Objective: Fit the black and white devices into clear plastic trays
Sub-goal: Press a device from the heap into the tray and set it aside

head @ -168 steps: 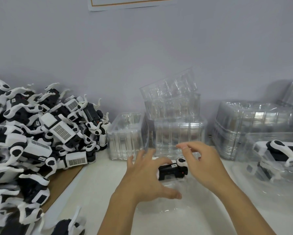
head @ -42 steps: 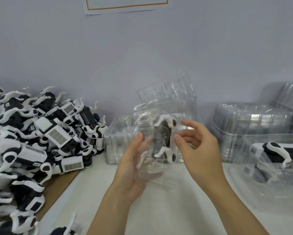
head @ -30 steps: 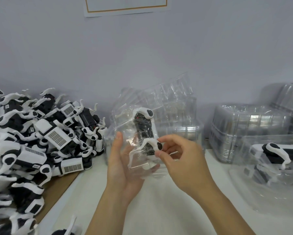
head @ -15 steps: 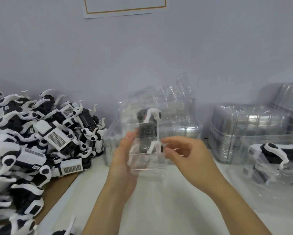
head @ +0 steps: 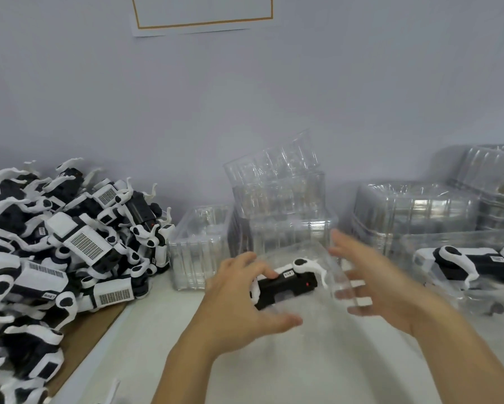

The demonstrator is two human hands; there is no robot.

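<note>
White tabletop [head: 163,339] against a plain grey wall [head: 332,97]. Device [head: 285,282], black and white, lies in a clear tray [head: 329,258] at centre; its small label is unreadable. Left hand [head: 239,304]: fingertips rest on the device. Right hand [head: 373,278]: fingers spread, blurred, beside the tray. Loose devices [head: 64,252] are heaped at left; empty trays [head: 277,199] are stacked behind.

A single head-worn wide-angle view looks forward and down from just above the person's forearms, close over the white worktop [head: 317,371] and square to the grey wall [head: 245,97] at 12 o'clock. Both hands sit near centre: left hand [head: 239,298] at 7 o'clock, right hand [head: 379,284] at 4 o'clock. The lens bows the edges, taking in the device pile [head: 55,246] at 9 o'clock and stacked trays [head: 414,214] at 2 o'clock
</note>
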